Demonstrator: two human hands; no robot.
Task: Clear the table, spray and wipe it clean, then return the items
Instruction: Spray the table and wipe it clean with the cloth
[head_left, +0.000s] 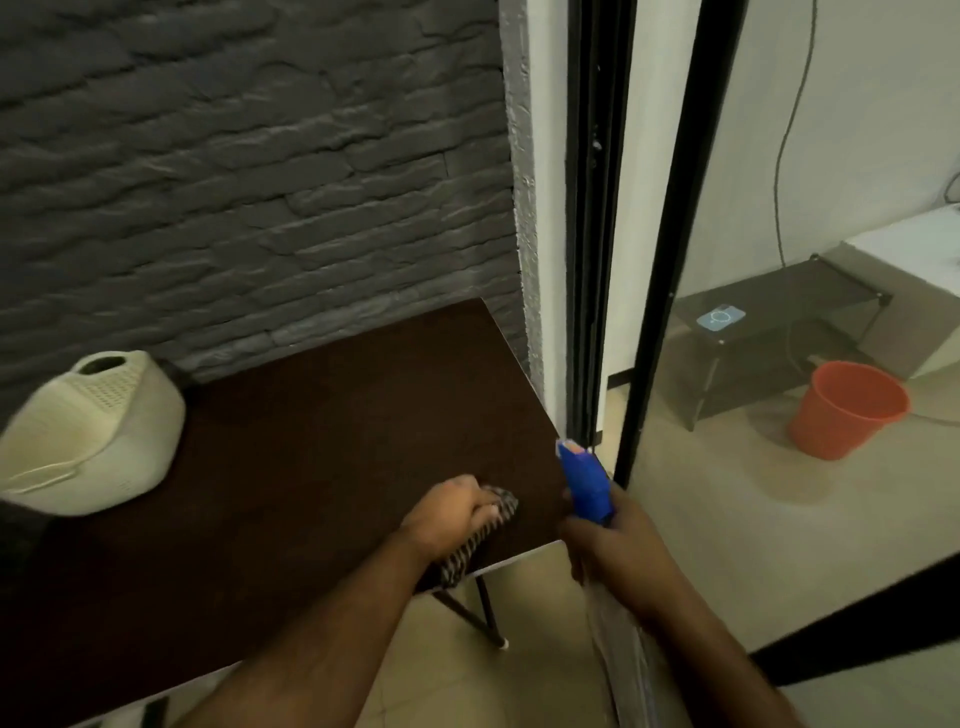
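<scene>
At the table's (291, 457) near right corner, my left hand (453, 506) has a closed grip on the cloth (480, 538), bunched under the palm and pressed to the dark top. Part of the cloth trails off the near edge, so I judge I'm working the corner strip, wiping right out to the rim.

My right hand (613, 543) has a closed grip round the neck of the spray bottle (586, 480). It's held just off the table's right edge, nozzle up and angled toward the top. Best guess on why: keeps the sprayer ready for another shot without parking it on the surface being cleaned. Whether a finger is on the trigger, can't tell; hidden behind the head.

How the task things look:
- Table: dark brown matte top, thin pale edge band, slim dark legs with pale feet. No wet sheen or streaks visible, picture too soft to say.
- Cloth: dark and light checked weave, crumpled, limp.
- Bottle: blue trigger head with a pale tip; clear body below my hand, blurred.

A cream perforated basket (91, 436) sits at the far left of the top, against the grey brick wall (249, 171). Clearing looks incomplete there, or it's already back. Can't tell which.

An orange bucket (847, 410) stands on the floor beyond the glass partition (779, 467), well apart.
</scene>
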